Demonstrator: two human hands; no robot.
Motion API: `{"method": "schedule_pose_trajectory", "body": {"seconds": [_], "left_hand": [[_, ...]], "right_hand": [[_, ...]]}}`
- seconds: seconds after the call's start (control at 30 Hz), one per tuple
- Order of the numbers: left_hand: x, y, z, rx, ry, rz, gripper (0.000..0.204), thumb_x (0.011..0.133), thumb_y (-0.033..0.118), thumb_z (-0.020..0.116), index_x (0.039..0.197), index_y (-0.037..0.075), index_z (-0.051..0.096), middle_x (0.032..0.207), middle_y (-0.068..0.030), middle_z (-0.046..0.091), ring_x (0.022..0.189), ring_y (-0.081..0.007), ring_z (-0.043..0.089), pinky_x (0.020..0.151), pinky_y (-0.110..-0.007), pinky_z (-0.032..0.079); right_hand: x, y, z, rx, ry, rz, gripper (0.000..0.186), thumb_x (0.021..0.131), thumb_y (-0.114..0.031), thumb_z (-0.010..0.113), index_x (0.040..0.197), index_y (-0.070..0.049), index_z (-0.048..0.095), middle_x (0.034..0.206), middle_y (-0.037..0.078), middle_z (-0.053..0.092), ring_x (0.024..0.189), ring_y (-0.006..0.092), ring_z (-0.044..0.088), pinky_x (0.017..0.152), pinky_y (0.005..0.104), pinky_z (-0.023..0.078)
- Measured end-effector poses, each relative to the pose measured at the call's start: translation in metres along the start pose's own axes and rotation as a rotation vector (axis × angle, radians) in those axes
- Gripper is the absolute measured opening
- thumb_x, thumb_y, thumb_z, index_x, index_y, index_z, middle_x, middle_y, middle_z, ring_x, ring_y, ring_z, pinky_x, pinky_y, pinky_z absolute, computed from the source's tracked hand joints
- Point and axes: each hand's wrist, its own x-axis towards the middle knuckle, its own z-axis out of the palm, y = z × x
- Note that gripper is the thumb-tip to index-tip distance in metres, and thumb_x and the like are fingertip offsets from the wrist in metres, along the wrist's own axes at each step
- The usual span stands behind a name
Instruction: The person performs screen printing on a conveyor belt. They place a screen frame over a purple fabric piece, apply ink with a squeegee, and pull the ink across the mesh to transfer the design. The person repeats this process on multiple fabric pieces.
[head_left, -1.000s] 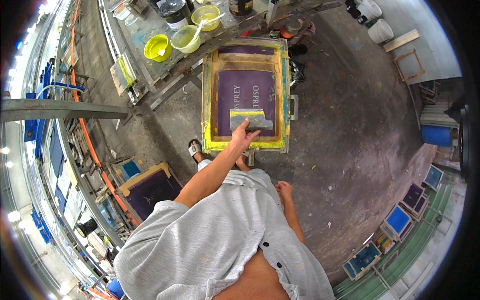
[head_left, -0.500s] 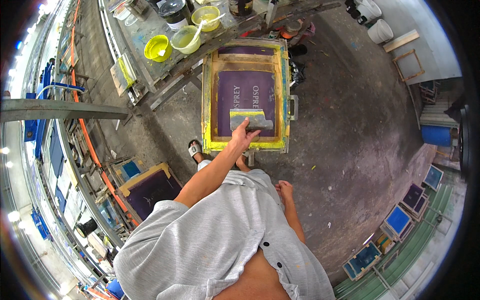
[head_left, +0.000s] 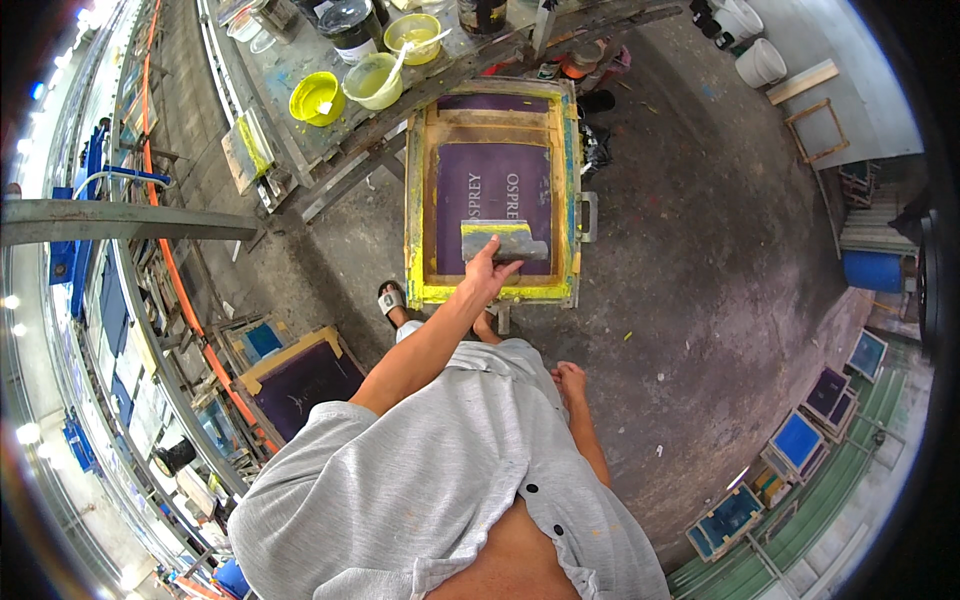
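Observation:
My left hand [head_left: 486, 272] grips a grey squeegee [head_left: 510, 246] with yellow ink along its far edge, thumb on top. It is over the lower part of a screen-printing frame [head_left: 414, 200] that stands in front of me. Purple mesh [head_left: 490, 165] with pale lettering fills the middle of the frame, and yellow ink coats its near border. Whether the squeegee touches the mesh, I cannot tell. At my right side hangs my right hand [head_left: 569, 379], fingers curled loosely with nothing visible in them.
A worktable [head_left: 285, 65] at far left bears a yellow bowl [head_left: 316, 100], a pale-green ink tub [head_left: 370, 82] and a black-labelled jar [head_left: 350, 30]. Another purple screen [head_left: 305, 385] leans at left. Several screens line the right wall; a blue drum [head_left: 872, 271] stands there.

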Motion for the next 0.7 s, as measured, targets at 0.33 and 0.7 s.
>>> {"method": "schedule_pose_trajectory", "body": {"seconds": [0.33,0.7], "left_hand": [[-0.017,0.028,-0.02,0.343,-0.285,-0.047,0.042,0.09,0.014,0.067,0.129,0.002,0.053,0.125,-0.0129,0.059,0.122,-0.0292,0.055,0.104,-0.053,0.048],[-0.156,0.061,0.103,0.634,-0.481,0.075,0.059,0.098,0.063,0.043,0.103,0.007,0.061,0.074,-0.0008,0.055,0.061,-0.0114,0.051,0.053,-0.026,0.044]], "right_hand": [[-0.019,-0.021,0.005,0.037,0.032,-0.028,0.024,0.093,-0.018,0.059,0.112,-0.005,0.066,0.092,0.009,0.07,0.076,0.0181,0.066,0.066,0.033,0.054],[-0.039,-0.116,0.021,0.138,0.016,-0.421,0.019,0.095,-0.02,0.06,0.103,-0.003,0.066,0.088,0.007,0.07,0.076,0.0137,0.067,0.063,0.0295,0.054]]}}
